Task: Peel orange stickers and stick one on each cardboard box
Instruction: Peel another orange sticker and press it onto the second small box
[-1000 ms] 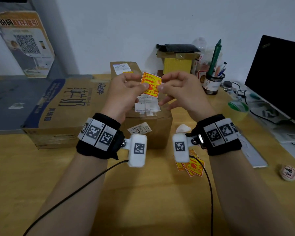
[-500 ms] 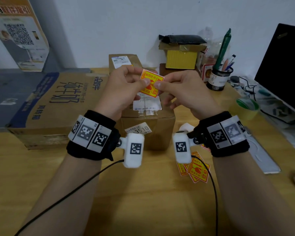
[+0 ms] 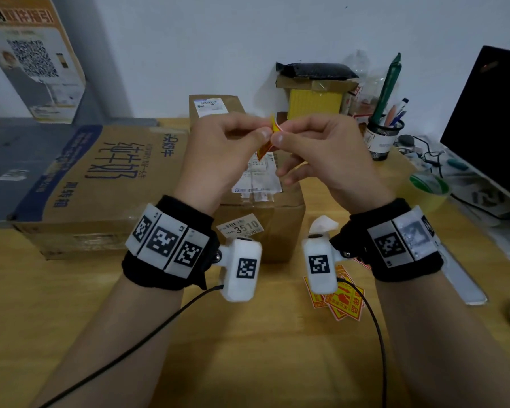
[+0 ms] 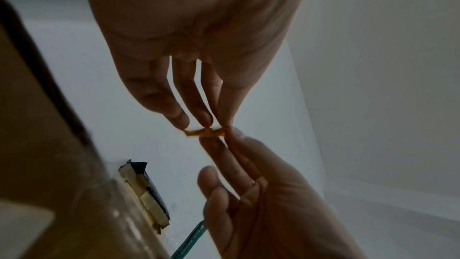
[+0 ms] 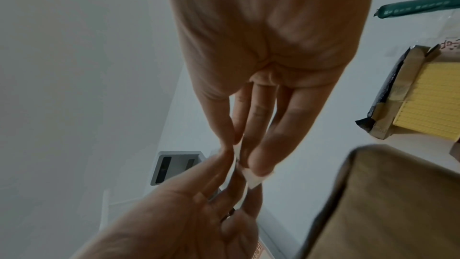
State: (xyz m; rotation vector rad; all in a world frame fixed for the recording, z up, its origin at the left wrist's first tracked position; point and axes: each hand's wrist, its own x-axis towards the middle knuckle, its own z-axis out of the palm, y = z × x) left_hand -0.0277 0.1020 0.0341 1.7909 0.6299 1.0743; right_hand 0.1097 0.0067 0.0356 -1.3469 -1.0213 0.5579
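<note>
Both hands hold one orange sticker (image 3: 268,142) up over the small middle cardboard box (image 3: 259,225). My left hand (image 3: 258,132) pinches the sticker's upper edge with thumb and forefinger. My right hand (image 3: 278,137) pinches the same edge from the other side, its other fingers loosely spread. The sticker shows edge-on and curled (image 4: 204,133); its white backing (image 5: 251,178) shows in the right wrist view. A large printed cardboard box (image 3: 100,178) lies to the left and another small box (image 3: 215,107) stands behind. Several loose orange stickers (image 3: 345,304) lie on the table under my right wrist.
The wooden table (image 3: 248,363) carries a pen holder (image 3: 384,139), a green tape roll (image 3: 429,187) and a dark monitor (image 3: 489,128) on the right. A yellow box under a black bag (image 3: 315,104) stands at the back. Crumpled white paper (image 3: 324,223) lies beside the middle box.
The sticker has turned from face-on to edge-on and now curls. Both thumbs have closed in on its upper edge, and the hands sit a little closer together.
</note>
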